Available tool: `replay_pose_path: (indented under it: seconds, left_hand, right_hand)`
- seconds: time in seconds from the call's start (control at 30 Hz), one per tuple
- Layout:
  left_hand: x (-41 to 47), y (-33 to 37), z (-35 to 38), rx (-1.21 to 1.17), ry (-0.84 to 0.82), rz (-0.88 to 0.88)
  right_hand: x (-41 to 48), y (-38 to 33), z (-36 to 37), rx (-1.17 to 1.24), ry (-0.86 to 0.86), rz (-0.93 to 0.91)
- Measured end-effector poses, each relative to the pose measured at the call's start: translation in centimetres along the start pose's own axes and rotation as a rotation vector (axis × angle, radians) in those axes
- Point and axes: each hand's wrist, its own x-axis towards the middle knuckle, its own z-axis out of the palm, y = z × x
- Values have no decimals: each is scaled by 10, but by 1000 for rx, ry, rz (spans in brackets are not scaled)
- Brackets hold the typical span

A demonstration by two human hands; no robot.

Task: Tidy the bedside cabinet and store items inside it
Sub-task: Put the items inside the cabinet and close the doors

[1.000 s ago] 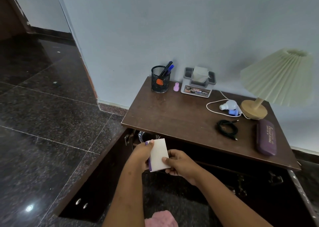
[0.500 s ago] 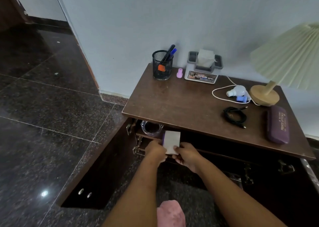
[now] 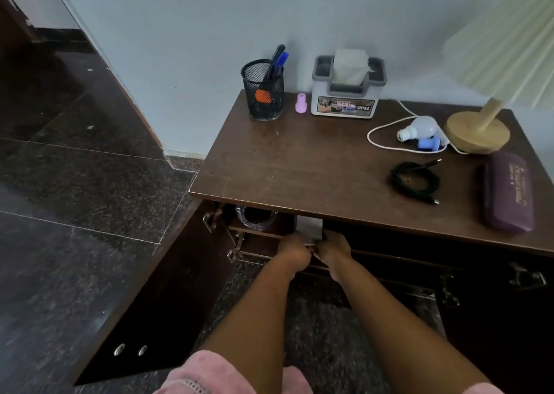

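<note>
The brown bedside cabinet (image 3: 299, 166) stands against the wall with both its doors swung open. My left hand (image 3: 295, 251) and my right hand (image 3: 334, 248) together grip a small white book (image 3: 310, 228) with a purple spine. Its upper part is under the cabinet top, on the inner shelf, beside a glass bowl (image 3: 254, 218). On the cabinet top lie a black coiled cable (image 3: 415, 181), a purple case (image 3: 508, 191), a light bulb (image 3: 418, 128) and a blue adapter (image 3: 428, 144).
A mesh pen holder (image 3: 263, 89), a small pink piece (image 3: 300, 103) and a grey tissue box (image 3: 347, 89) line the back edge. A lamp (image 3: 476, 131) stands at the right. The left door (image 3: 168, 288) juts out over the dark floor.
Both hands have carried the white book forward from in front of the cabinet to the inner shelf, where its top is now under the cabinet top. The camera has come closer.
</note>
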Motion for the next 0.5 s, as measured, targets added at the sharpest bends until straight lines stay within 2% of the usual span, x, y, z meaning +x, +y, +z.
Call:
replay_pose_path:
  seconds: [0.1,0.27,0.33,0.5]
  left_hand:
    - [12,-6,4,-30,-26,-10]
    - [24,-5,4,75,-32,22]
    - [24,-5,3,150,-6,51]
    - [26,-14,0,420,-5,75]
  right_hand:
    - [6,4,5,-8,-14,-22]
    - [11,5,11,-49,-91,-89]
    - [14,6,13,-111,-157,-103]
    - [7,4,3,52,-342,-118]
